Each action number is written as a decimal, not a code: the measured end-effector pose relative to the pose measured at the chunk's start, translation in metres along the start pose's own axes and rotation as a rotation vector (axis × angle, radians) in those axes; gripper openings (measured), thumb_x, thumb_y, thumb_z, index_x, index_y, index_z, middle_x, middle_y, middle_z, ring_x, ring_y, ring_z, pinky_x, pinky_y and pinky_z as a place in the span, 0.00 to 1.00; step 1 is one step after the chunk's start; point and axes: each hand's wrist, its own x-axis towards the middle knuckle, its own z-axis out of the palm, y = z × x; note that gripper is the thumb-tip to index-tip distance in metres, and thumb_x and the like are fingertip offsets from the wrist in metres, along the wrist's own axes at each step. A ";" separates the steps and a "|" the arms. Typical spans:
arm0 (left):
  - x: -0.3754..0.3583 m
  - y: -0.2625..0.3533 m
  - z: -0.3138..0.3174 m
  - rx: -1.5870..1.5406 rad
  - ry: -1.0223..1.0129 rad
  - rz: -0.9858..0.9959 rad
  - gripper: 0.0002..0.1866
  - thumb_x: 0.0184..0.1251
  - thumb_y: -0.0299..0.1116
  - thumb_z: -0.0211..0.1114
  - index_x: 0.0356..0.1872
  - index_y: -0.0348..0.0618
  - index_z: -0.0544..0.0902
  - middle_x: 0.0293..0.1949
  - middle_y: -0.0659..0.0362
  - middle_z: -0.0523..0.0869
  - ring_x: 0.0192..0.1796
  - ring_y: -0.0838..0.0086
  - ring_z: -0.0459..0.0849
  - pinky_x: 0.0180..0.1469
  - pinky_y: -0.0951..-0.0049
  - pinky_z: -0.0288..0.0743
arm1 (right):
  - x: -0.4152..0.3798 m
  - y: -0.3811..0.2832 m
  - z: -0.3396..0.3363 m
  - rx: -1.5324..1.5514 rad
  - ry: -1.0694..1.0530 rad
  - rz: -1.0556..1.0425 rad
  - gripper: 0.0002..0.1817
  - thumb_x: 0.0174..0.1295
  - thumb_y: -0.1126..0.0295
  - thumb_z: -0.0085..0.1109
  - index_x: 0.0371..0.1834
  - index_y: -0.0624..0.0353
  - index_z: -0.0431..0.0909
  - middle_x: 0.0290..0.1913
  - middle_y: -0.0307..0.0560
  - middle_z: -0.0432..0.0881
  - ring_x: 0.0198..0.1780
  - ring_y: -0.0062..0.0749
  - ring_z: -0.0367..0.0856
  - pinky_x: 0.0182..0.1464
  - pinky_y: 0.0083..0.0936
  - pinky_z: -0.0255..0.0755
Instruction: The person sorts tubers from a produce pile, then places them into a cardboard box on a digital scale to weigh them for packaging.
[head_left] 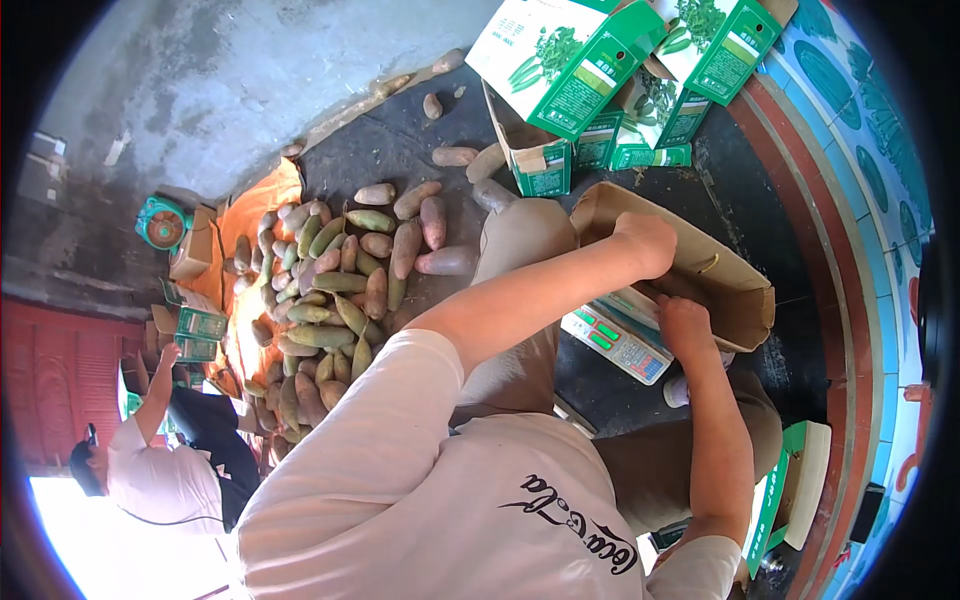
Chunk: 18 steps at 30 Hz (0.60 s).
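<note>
An open brown cardboard box (740, 300) lies over a digital scale (625, 345) with lit green displays. My left hand (645, 243) is bent down over the opening of the box, its fingers hidden from view. At the near side of the box, my right hand (684, 322) is closed, its fingers curled on the cardboard edge. A small yellowish curved thing (709, 264) shows inside the box. Both knees are on either side of the scale, and a large pile of long green and reddish tubers or fruits (320, 310) lies to the left.
Green and white printed boxes (570, 75) are stacked at the top, and another green box (790, 485) stands at lower right. Orange cloth (265, 215) lies under the pile. A teal dial scale (163, 223) and a co-worker (160, 465) with a raised arm are at the left.
</note>
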 end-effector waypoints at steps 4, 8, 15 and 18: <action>-0.031 -0.016 -0.031 -0.261 0.273 0.149 0.12 0.63 0.41 0.58 0.34 0.45 0.84 0.39 0.51 0.85 0.42 0.56 0.84 0.44 0.60 0.78 | 0.000 0.000 -0.003 0.014 -0.008 0.023 0.05 0.60 0.69 0.52 0.32 0.56 0.78 0.29 0.49 0.83 0.35 0.42 0.85 0.37 0.36 0.79; -0.063 -0.090 -0.057 -0.331 0.733 0.186 0.10 0.60 0.37 0.62 0.34 0.41 0.83 0.37 0.50 0.85 0.40 0.55 0.83 0.43 0.62 0.77 | -0.001 0.000 -0.004 -0.003 -0.015 0.021 0.06 0.60 0.66 0.56 0.32 0.55 0.77 0.29 0.48 0.82 0.35 0.42 0.84 0.36 0.36 0.78; -0.131 -0.263 0.029 -0.212 0.571 -0.222 0.10 0.60 0.36 0.61 0.33 0.40 0.82 0.35 0.47 0.84 0.40 0.51 0.83 0.42 0.59 0.76 | -0.004 0.001 -0.003 0.019 0.003 0.007 0.07 0.57 0.66 0.61 0.33 0.56 0.75 0.29 0.48 0.81 0.36 0.42 0.82 0.38 0.36 0.77; -0.160 -0.310 0.116 -0.120 0.134 -0.544 0.14 0.61 0.42 0.55 0.40 0.47 0.83 0.42 0.47 0.84 0.45 0.52 0.83 0.49 0.56 0.77 | -0.003 -0.001 -0.008 0.038 -0.013 0.024 0.07 0.57 0.66 0.60 0.33 0.56 0.74 0.30 0.48 0.80 0.36 0.43 0.81 0.38 0.37 0.76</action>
